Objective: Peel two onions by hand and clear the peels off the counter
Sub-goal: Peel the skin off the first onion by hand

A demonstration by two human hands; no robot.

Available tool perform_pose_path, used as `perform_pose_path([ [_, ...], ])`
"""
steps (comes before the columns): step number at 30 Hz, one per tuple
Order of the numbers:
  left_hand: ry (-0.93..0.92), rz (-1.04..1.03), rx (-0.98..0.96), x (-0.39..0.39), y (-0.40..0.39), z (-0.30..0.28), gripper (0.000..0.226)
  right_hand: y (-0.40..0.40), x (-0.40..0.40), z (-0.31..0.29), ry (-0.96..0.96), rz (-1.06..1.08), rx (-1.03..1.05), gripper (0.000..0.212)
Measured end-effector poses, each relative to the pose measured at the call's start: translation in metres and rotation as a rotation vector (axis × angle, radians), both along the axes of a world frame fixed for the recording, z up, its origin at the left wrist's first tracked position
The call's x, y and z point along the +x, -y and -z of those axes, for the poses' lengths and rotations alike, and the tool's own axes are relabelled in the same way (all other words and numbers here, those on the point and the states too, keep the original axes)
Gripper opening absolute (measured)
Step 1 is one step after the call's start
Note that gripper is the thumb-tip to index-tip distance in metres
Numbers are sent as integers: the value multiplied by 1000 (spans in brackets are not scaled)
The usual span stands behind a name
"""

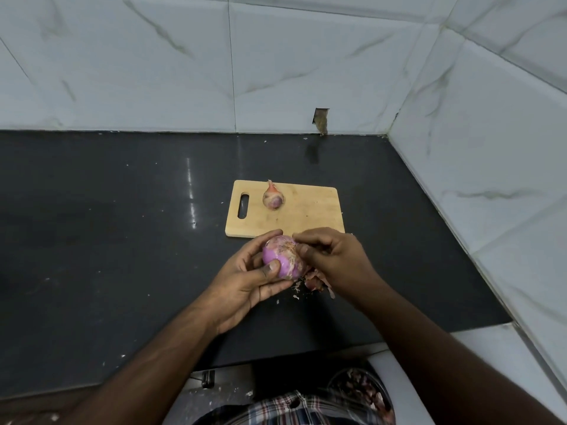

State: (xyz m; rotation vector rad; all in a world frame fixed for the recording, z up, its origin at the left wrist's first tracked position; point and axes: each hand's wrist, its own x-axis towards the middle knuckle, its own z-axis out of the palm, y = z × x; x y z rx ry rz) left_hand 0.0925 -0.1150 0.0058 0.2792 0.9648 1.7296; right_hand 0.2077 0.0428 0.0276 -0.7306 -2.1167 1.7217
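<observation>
Board: a wooden cutting board [302,214] with a handle slot lies flat on the dark counter [107,240].
Wall: marbled white tiles [153,62], a small notch [321,120] at the base.
Bottom edge: plaid cloth [294,407].

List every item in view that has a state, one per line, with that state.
Held onion: partly peeled, purple flesh bared, dry skin left on top.
Second onion: lying on the board, skin still on.
Cutting board: flat on the counter.
Peels: loose heap on the counter under the right hand.
Left hand: grips the held onion.
Right hand: pinches skin at the onion's top.
</observation>
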Motion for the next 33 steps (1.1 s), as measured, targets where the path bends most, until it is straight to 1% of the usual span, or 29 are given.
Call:
perform_pose_path([
  [2, -1, -5, -5, 2, 1, 2, 62, 3, 1, 2, -4, 68, 24, 12],
  [3, -3, -7, -6, 3, 2, 2, 59, 6, 1, 4, 4, 100, 77, 11],
  [4, -5, -7, -7, 5, 1, 2, 58, 8, 1, 7, 15, 117, 176, 12],
  [6, 2, -3, -4, 9, 1, 3, 57, 11, 1, 13, 45, 86, 394, 14],
  [7, 11, -3, -1, 10, 1, 3, 56, 13, 0, 14, 66, 70, 448, 16],
  [8, 22, 0, 5, 12, 0, 3, 56, 13, -1, 14, 90, 74, 457, 17],
  [10, 40, 13, 19, 15, -1, 3, 59, 10, -1, 8, 145, 100, 376, 18],
  [11, 40, 17, 18, 16, -1, 3, 61, 8, 0, 4, 156, 102, 287, 18],
  [13, 26, 12, 19, 15, -1, 3, 63, 4, 5, -7, 129, 68, 112, 18],
  [15, 4, 3, 7, 13, -1, 1, 62, -2, 11, -12, 87, -19, 49, 25],
  [16, -14, 3, -6, 12, -2, 1, 62, -4, 13, -12, 67, -76, 57, 28],
  [17, -34, 3, -23, 12, -3, 1, 64, -6, 13, -11, 58, -130, 117, 28],
  [19, -61, 13, -38, 14, -5, 0, 70, -6, 11, -6, 28, -162, 299, 27],
  [20, -76, 13, -39, 15, -7, 0, 70, -5, 10, -3, -5, -121, 337, 25],
  [22, -104, -7, -50, 18, -10, 1, 63, -1, 7, 0, -59, -15, 349, 20],
  [24, -143, -30, -63, 17, -11, 3, 63, 3, 7, 4, -51, 54, 422, 19],
  [26, -251, -34, -77, 15, -13, 5, 67, 7, 6, 9, -38, 87, 464, 17],
  [28, -323, -39, -86, 14, -13, 4, 67, 9, 4, 13, -23, 117, 470, 15],
  [30, -334, -52, -88, 13, -13, 4, 66, 11, -1, 15, 27, 130, 409, 17],
  [33, -310, -52, -73, 13, -11, 5, 66, 13, -8, 12, 109, 204, 193, 20],
])
